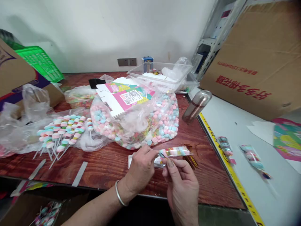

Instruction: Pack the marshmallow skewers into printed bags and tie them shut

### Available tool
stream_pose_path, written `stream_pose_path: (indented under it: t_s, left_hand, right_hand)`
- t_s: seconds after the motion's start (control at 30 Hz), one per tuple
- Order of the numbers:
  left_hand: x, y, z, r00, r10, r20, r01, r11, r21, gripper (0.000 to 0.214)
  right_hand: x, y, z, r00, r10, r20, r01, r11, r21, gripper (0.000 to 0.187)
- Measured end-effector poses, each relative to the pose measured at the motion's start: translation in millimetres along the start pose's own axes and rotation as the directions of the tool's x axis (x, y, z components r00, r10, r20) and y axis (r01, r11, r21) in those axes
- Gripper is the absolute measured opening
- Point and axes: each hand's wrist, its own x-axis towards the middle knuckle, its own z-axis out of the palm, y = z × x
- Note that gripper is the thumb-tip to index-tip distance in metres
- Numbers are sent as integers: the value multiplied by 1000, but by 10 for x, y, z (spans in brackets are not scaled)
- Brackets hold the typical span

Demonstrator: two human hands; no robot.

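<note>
Both hands pinch one end of a clear-wrapped skewer of pastel marshmallows (pixel 177 151) above the brown wood-grain counter (pixel 103 171), before the large bag.
The left hand (pixel 142 166) and right hand (pixel 182 185) each have a narrow grip at the skewer's left end; fingers hide its stick, and a thin strip there is too small to identify. A flat printed packet (pixel 159 162) lies partly hidden beneath; thin gold-brown strips (pixel 192 161) poke out at right. Crinkled film blurs soft, rounded candies in the large clear plastic bag (pixel 172 110); an open carton (pixel 14 213) is cut off near left.
</note>
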Motion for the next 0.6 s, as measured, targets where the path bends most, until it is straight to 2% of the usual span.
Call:
stream_pose_path:
  t_s: [0.13,0.2,0.3,0.43,0.5,0.53,0.57,0.6]
  left_hand:
    - [-13,-4,-5,992,-7,-126,8,1000,5,16]
    - [-42,-25,-1,985,-21,-169,15,999,-33,20]
    - [-82,-56,-3,985,-16,-172,7,999,-52,31]
    - [-78,-67,-31,988,24,-153,-30,999,-42,23]
    - [-53,-51,-38,987,-60,-149,35,985,-166,20]
    - [-37,-39,-35,980,-152,-129,110,953,-283,18]
    - [-21,-25,-28,961,-267,-70,212,877,-431,16]
    - [-5,-12,-18,925,-380,29,324,744,-584,14]
  right_hand:
    - [-40,231,121,1000,22,5,-22,1000,19,19]
    - [-24,275,141,999,40,-1,-40,998,39,19]
    - [-19,270,170,998,69,-4,-68,994,82,20]
    - [-32,239,207,994,109,-2,-108,985,132,21]
    - [-29,243,217,991,135,7,-134,979,155,22]
    - [-23,252,218,988,153,10,-152,974,165,22]
    - [-16,267,217,985,172,13,-171,970,172,22]
    - [-7,286,213,982,187,10,-186,968,171,23]
